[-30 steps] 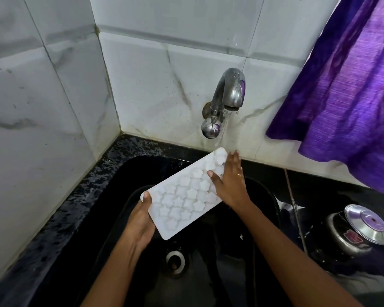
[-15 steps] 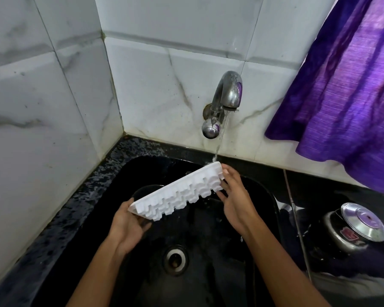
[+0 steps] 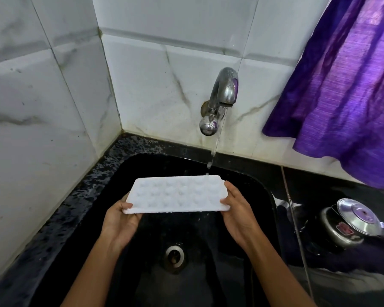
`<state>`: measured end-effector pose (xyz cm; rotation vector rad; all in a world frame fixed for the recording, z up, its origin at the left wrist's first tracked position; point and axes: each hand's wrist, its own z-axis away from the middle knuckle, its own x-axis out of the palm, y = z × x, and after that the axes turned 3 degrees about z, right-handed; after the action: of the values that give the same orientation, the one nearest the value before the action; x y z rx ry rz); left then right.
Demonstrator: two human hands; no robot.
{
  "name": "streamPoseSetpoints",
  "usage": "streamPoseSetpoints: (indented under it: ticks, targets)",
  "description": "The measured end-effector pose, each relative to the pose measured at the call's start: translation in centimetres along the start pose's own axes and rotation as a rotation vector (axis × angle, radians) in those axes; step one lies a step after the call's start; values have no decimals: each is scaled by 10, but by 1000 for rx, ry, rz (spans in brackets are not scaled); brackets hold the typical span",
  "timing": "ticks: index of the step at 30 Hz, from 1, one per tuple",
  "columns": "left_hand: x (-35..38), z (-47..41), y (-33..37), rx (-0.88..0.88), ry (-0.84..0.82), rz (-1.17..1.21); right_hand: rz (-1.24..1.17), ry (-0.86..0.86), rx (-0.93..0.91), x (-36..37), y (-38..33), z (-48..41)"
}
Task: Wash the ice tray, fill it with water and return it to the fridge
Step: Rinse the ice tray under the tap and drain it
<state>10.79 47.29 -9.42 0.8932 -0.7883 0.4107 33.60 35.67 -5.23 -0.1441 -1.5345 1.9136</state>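
A white ice tray [image 3: 177, 193] is held nearly level over the black sink [image 3: 262, 187], its cavities facing up. My left hand [image 3: 120, 220] grips its near left corner from below, thumb on the rim. My right hand [image 3: 237, 209] grips the right end, fingers curled round the edge. A chrome wall tap [image 3: 222, 98] runs a thin stream of water that lands at the tray's far right edge.
A sink drain [image 3: 174, 255] lies below the tray. Marble-look tiled walls close the left and back. A purple curtain [image 3: 341, 85] hangs at the upper right. A steel pressure cooker [image 3: 350, 222] stands on the black counter at the right.
The tray was tilted with its underside toward me, then turned on edge. Now it lies flat with cavities up, and both hands have shifted to its two short ends.
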Motion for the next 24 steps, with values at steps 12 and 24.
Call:
streamPoseSetpoints:
  ticks: [12, 24]
  targets:
    - [27, 2, -14, 2, -95, -99, 271, 98, -44, -26, 3, 11]
    - [63, -11, -52, -77, -97, -183, 274, 221, -103, -76, -23, 10]
